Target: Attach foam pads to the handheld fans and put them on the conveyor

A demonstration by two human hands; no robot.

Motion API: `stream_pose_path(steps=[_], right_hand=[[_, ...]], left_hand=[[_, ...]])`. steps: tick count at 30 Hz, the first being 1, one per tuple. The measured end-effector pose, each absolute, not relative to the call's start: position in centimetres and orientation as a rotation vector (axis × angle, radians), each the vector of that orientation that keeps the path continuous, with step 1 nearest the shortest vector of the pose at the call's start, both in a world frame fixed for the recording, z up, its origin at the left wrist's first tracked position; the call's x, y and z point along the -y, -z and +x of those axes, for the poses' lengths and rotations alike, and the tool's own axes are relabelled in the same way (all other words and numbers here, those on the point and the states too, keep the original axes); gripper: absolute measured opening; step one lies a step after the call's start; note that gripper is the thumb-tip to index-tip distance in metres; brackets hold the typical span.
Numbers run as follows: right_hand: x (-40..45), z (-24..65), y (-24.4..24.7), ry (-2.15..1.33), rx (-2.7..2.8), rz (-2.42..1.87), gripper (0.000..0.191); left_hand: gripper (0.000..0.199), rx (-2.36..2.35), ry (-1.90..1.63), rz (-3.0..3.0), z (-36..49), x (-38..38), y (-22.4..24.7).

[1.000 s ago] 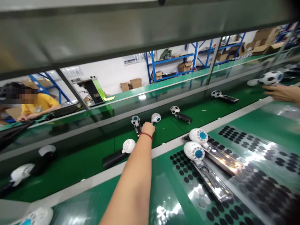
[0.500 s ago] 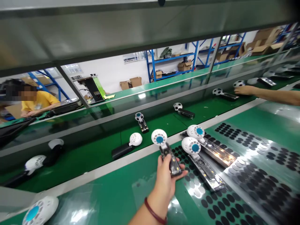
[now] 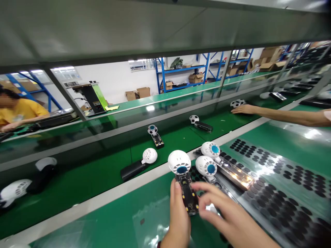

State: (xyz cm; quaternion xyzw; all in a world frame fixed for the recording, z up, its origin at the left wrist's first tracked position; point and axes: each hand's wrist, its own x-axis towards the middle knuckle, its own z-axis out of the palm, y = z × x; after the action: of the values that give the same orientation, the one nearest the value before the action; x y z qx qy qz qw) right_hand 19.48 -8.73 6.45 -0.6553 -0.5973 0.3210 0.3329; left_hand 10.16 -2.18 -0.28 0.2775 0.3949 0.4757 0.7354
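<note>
My left hand (image 3: 179, 217) is wrapped round the dark handle of a handheld fan (image 3: 189, 196), its thumb along one side. The fan's round white vented head (image 3: 179, 160) points away from me and bears a blue disc. My right hand (image 3: 219, 206) is at the handle's other side, index fingertip at its edge and thumb apart from that finger; whether the fingertip touches is hard to tell. Just right of the held fan lie two similar fans, the nearer with its white head (image 3: 206, 166) partly behind my right hand, the other with a lit clear handle (image 3: 236, 174).
Sheets of round black stickers (image 3: 276, 196) cover the bench at right. Beyond a pale rail, the green conveyor belt (image 3: 98, 172) carries several fans, some with football-patterned heads (image 3: 194, 119). A co-worker's hand (image 3: 244, 109) rests on one at right. Another person (image 3: 23, 110) sits at far left.
My right hand has come in beside the held fan, which is now more upright and nearer me. The co-worker's hand has moved left along the belt. The view has shifted.
</note>
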Motion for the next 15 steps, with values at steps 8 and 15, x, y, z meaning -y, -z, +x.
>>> stream_pose_path(steps=[8, 15], right_hand=[[3.3, 20.5, -8.0, -0.842, 1.534, -1.743, 0.017], [3.4, 20.4, -7.4, -0.791, 1.544, -1.8, 0.016]], left_hand=[[0.053, -0.963, -1.021, 0.591, 10.3, 2.1, 0.6], [0.05, -1.168, -0.972, 0.78, 10.1, 2.2, 0.4]])
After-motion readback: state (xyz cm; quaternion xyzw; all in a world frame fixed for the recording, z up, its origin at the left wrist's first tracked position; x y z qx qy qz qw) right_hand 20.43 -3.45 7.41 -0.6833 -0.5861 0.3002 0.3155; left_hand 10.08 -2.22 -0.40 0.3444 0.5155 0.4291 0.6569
